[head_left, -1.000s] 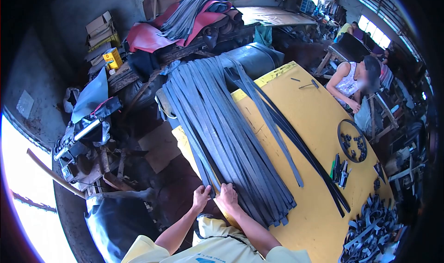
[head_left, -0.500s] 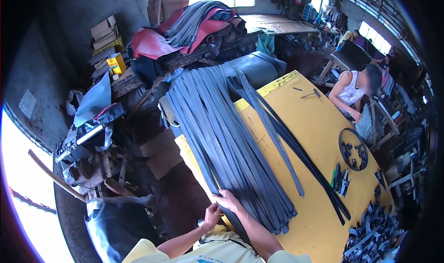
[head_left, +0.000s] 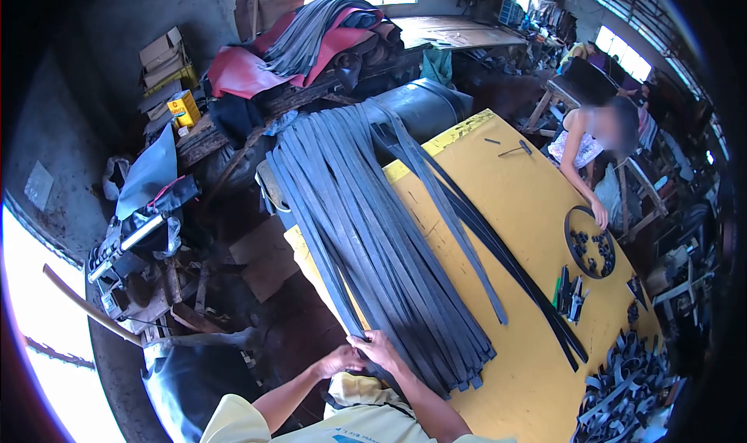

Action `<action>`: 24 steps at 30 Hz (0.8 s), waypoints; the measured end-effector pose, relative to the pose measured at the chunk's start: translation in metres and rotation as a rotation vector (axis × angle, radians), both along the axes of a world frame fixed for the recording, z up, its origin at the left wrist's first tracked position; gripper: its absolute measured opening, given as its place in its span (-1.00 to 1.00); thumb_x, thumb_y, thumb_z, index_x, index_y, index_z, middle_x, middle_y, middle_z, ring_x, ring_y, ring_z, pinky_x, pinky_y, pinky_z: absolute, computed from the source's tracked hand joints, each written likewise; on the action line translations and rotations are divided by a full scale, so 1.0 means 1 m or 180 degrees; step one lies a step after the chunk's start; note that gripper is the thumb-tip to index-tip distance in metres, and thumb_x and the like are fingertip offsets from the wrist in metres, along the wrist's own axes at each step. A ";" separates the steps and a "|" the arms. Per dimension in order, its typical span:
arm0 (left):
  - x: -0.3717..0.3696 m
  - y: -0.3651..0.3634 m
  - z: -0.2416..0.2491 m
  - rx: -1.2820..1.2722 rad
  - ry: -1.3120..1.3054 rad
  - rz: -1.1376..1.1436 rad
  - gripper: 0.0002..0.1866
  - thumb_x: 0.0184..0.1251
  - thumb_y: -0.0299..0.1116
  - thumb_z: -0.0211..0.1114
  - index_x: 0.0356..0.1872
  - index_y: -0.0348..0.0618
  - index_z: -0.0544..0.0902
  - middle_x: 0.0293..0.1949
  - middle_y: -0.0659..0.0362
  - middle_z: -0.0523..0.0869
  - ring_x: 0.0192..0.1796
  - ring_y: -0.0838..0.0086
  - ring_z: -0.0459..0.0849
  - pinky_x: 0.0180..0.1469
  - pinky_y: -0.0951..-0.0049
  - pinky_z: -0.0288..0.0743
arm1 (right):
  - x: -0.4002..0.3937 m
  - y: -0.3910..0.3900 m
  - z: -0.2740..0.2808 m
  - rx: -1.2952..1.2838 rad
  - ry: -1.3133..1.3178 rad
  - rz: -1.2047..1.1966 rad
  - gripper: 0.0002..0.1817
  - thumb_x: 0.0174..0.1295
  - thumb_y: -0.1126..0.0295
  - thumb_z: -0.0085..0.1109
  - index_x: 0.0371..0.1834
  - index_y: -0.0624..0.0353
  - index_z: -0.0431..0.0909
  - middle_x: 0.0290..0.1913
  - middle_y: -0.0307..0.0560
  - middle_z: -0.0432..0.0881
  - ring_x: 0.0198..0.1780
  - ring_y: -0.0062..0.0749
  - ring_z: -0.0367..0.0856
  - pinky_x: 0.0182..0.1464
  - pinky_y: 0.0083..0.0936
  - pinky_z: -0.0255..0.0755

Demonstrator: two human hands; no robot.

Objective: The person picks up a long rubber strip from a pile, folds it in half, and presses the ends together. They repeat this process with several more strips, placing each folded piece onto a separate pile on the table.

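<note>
In the head view, a yellow work table [head_left: 529,209] ran from the centre to the lower right of the frame, scuffed along its far edge. A dark ring [head_left: 613,248] around small black pieces [head_left: 599,244] lay at right, near a co-worker [head_left: 580,139] whose hand was at its upper rim; curled offcuts [head_left: 626,388] were heaped at lower right. The room was cluttered: red sheeting [head_left: 241,73] at upper left of centre, a yellow tin [head_left: 184,109] farther left.

The long strips [head_left: 373,233] filled the centre, flat, narrow and bluish dark grey, draped over a dark roll [head_left: 443,104] and fanning into uneven ends at lower centre. There the right hand [head_left: 379,349] pinched one strip at the bundle's left edge. The left hand [head_left: 340,360] was beside it, fingers partly curled; whether it gripped anything could not be told.
</note>
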State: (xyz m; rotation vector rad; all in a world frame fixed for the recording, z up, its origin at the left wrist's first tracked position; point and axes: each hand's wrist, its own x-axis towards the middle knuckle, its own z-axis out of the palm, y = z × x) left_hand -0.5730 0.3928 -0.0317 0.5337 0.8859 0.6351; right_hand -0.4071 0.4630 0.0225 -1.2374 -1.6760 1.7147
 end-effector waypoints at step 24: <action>-0.049 0.156 -0.013 0.0146 -0.1144 0.2643 -0.62 0.50 -0.30 0.03 0.10 -0.46 0.47 -0.04 -0.07 0.67 -0.09 0.24 0.72 0.00 0.25 0.66 | 0.297 -0.229 0.180 -0.2097 -0.0455 -0.0628 -0.79 0.12 0.25 0.43 -0.38 0.11 0.64 -0.61 -0.44 0.48 -0.68 -0.78 0.31 -0.65 -0.71 0.11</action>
